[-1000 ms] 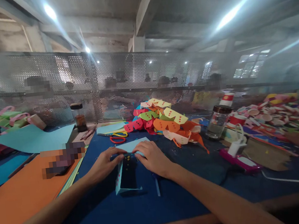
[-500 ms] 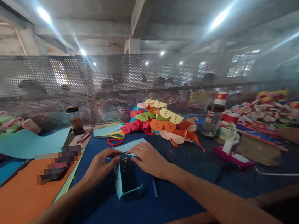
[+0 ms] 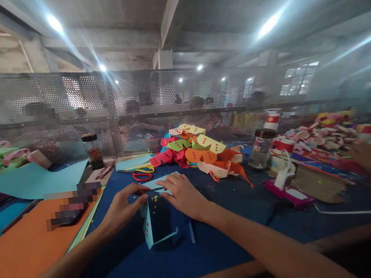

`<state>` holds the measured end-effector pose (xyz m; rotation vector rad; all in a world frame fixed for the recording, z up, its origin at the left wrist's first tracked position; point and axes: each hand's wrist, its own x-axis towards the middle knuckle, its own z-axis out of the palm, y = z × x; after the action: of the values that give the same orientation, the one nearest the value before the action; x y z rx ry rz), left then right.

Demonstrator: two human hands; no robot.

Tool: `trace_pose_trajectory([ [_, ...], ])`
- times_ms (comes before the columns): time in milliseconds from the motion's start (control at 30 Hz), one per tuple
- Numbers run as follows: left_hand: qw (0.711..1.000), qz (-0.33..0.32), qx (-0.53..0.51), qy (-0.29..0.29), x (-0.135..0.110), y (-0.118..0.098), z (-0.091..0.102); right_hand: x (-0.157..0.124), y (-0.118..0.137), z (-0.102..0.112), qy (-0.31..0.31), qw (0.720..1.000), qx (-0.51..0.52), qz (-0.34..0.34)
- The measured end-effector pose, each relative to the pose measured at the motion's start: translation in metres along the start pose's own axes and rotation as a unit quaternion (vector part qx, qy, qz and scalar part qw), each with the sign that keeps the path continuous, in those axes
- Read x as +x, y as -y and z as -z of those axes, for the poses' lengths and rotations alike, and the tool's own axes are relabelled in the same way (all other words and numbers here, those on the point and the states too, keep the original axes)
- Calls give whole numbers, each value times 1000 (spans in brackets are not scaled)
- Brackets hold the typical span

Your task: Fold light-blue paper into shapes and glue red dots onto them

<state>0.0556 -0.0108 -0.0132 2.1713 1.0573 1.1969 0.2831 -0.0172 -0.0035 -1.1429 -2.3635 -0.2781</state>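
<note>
A light blue folded paper piece [image 3: 150, 224] with red dots stands partly open on the dark blue mat [image 3: 216, 246] in front of me. My left hand [image 3: 123, 207] pinches its top left edge with curled fingers. My right hand [image 3: 182, 194] presses flat on the far flap of the same paper, fingers together and pointing left. Both hands touch the paper near its fold. A thin blue paper strip [image 3: 191, 231] lies beside my right wrist.
A heap of folded coloured paper pieces [image 3: 200, 148] lies beyond the hands. Scissors [image 3: 142, 173] lie at the back. Orange sheets [image 3: 24, 248] and a light blue sheet [image 3: 33, 179] lie left. Two glass jars [image 3: 259, 149] [image 3: 93, 151], a small white and pink device [image 3: 289, 183] and paper scraps sit right. A mesh screen [image 3: 154, 98] runs behind.
The paper's left wall has been lifted slightly more upright by my left hand. My right hand stays pressed on the flap. The view shifted a little.
</note>
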Motion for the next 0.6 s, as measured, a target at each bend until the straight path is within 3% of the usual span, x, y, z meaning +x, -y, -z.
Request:
trace_pose_trajectory([
  [233,999,27,-27,5,-1,-9,1,2,-5,-3,-46,999,13,-19],
  [600,997,68,-26,19,-1,-18,2,7,1,-2,-52,995,85,10],
])
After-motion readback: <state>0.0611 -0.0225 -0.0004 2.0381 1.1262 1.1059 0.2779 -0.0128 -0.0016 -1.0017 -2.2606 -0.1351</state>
